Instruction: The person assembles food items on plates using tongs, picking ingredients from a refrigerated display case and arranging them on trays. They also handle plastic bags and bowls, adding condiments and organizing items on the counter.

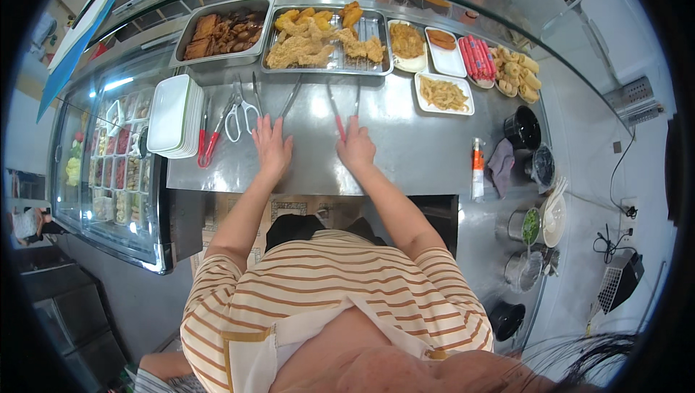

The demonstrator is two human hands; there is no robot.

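Observation:
My right hand (356,148) is closed round a pair of red-handled tongs (339,126), whose two metal arms spread apart and point toward the far side of the counter. My left hand (272,149) rests on the steel counter (314,161) with its fingers stretched out. Thin metal arms like those of tongs (292,94) reach to its fingertips; whether the hand touches them I cannot tell. Just left of it lie white-handled scissors (241,119) and another pair of red-handled tongs (210,143). Beyond both hands, a metal tray (326,71) holds breaded fried pieces (298,44).
Stacked white trays (174,114) stand at left, beside a glass display case (116,168). A steel pan (224,31) holds brown food. Small white dishes, including one of pale strips (443,94), sit far right. A bottle (478,165), purple cloth (501,165) and several tubs line the right counter.

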